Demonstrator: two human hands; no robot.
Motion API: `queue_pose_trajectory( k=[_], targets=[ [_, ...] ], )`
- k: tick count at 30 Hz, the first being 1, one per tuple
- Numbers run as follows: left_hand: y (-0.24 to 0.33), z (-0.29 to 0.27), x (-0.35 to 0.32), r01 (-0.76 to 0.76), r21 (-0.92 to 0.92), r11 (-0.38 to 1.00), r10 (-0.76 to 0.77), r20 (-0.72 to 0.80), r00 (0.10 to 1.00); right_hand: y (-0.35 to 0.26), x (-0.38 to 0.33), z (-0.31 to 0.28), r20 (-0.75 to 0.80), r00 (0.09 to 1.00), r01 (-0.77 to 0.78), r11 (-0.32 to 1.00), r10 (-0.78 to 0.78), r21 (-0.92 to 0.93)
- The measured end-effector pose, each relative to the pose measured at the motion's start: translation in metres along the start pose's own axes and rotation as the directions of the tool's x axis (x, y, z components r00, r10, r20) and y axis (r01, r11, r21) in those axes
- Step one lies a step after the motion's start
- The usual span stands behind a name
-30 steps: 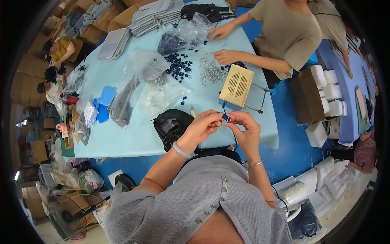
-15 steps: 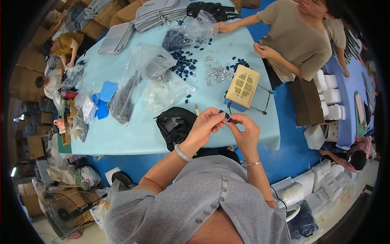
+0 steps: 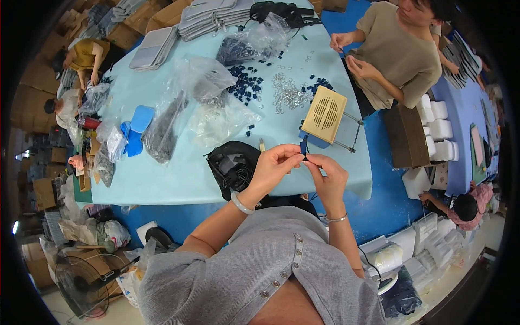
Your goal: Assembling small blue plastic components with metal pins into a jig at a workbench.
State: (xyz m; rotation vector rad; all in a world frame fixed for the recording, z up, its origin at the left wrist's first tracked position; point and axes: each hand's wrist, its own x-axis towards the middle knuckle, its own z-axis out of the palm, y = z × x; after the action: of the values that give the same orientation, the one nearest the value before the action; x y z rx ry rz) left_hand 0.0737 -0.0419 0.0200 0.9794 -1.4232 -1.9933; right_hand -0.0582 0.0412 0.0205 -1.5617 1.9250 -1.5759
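Note:
Above the table's near edge, my left hand point(image 3: 277, 167) and my right hand point(image 3: 329, 176) meet fingertip to fingertip. Both pinch a small dark blue strip point(image 3: 303, 147), which stands up between them; its lower end is hidden by my fingers. Just left of my left hand lies an open black bag point(image 3: 232, 167) with dark cord-like contents. Beyond my hands is a beige-topped blue device point(image 3: 325, 111) with a slotted grille and metal bars. Farther off are a heap of small dark blue pieces point(image 3: 246, 85) and a spread of clear rings point(image 3: 287, 93).
Clear plastic bags point(image 3: 208, 81), blue flat pieces point(image 3: 142, 120) and stacked grey panels point(image 3: 208, 21) lie on the light blue table point(image 3: 146, 187). Across the right corner, a co-worker point(image 3: 403, 59) holds both hands together. A brown box point(image 3: 403, 135) stands beside the table.
The blue strip has turned from slanted to upright between my fingers. The co-worker's far hand has left the plastic bag and come back beside the other hand.

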Motion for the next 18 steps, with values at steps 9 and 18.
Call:
queue_pose_trajectory(
  k=[9,18],
  targets=[
    [0.0011,0.0070,0.0011,-0.029,-0.003,1.000,0.029,0.005,1.000,0.0014,-0.0062,-0.0023,-0.030,0.996,0.084,0.992,-0.087,-0.098],
    [-0.0002,0.0095,0.0018,0.033,-0.050,0.998,-0.031,0.029,0.999,0.0043,-0.0073,-0.0052,-0.033,0.999,0.031,1.000,-0.031,-0.001]
  ],
)
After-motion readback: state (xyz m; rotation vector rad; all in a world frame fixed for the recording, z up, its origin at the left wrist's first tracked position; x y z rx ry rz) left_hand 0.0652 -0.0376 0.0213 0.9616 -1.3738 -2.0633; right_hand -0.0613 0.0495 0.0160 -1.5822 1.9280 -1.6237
